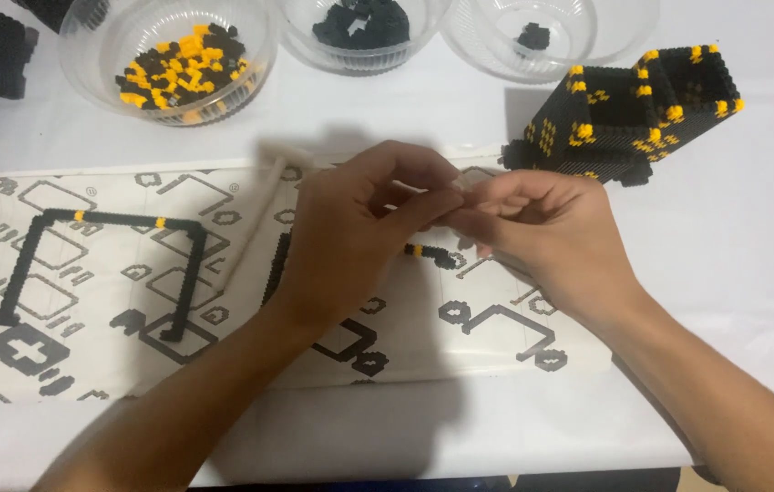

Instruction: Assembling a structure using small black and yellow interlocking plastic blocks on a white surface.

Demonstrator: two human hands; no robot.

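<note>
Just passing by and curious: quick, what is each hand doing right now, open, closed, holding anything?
Left hand: fingers pinched together against the right hand's; what it pinches cannot be told.
Right hand: fingers curled and pinched at the same spot; contents hidden.

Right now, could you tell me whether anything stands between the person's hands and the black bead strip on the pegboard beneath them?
Nothing visible does. The left hand and right hand meet fingertip to fingertip directly above the black bead strip, with only open space over the pegboard.
</note>
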